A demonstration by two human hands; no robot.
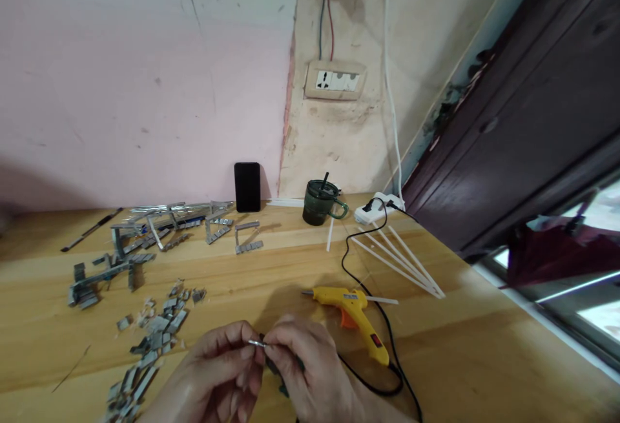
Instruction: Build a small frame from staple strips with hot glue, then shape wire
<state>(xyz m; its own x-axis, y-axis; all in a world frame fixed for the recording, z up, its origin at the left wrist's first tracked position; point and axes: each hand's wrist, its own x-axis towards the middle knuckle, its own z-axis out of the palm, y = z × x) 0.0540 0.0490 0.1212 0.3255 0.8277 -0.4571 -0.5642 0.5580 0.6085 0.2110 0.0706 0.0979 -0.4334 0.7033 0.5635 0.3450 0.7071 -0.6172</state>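
Observation:
My left hand and my right hand meet at the front of the table, fingertips pinched together. Between them is a small shiny silvery strip, gripped from both sides. Something dark green shows in part below my right hand's fingers; most of it is hidden and I cannot make out its kind. Just beyond my right hand lies a yellow hot glue gun with an orange trigger, its nozzle toward the left and a white glue stick in its back end. Loose grey metal-looking pieces are scattered left of my left hand.
Grey bracket-like assemblies stand at the back left. A phone leans on the wall near a green mug. White sticks lie before a power strip. A black cord runs past the glue gun.

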